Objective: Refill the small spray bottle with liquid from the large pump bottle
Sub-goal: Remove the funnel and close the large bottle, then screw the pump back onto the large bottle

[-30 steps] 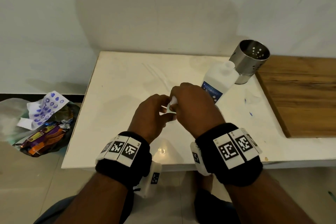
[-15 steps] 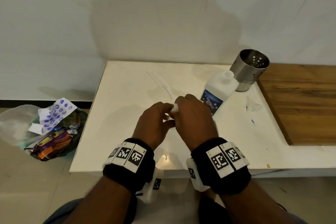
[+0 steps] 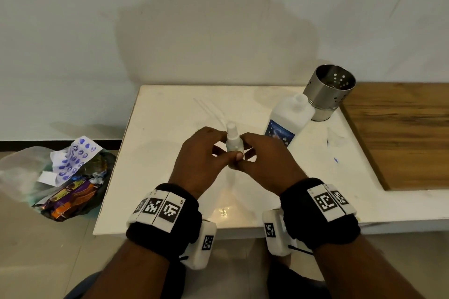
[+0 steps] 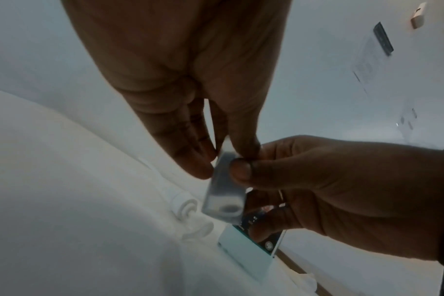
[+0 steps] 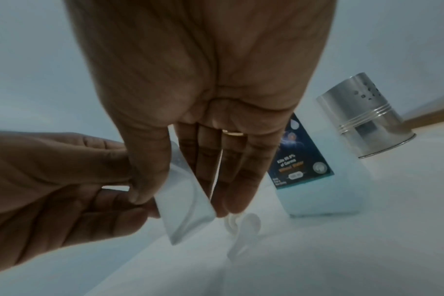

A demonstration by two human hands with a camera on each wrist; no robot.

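Observation:
The small clear spray bottle (image 3: pixel 233 144) stands upright over the white table, its white spray top on and in view. My left hand (image 3: pixel 220 150) pinches its body from the left with thumb and fingers. My right hand (image 3: pixel 246 153) pinches it from the right. From the left wrist view the bottle's base (image 4: pixel 223 198) shows, and from the right wrist view its side (image 5: pixel 185 204). The large white bottle (image 3: pixel 289 119) with a blue label stands behind, its neck open. Its white pump head (image 5: pixel 243 222) lies on the table under my hands.
A perforated steel holder (image 3: pixel 328 91) stands right behind the large bottle. A wooden board (image 3: pixel 401 133) covers the table's right part. The white table's left edge (image 3: pixel 114 167) drops to the floor, where a bag of rubbish (image 3: pixel 65 182) lies.
My right hand has come off the top of the small bottle and now holds its side. The spray top, hidden before, shows between the two hands.

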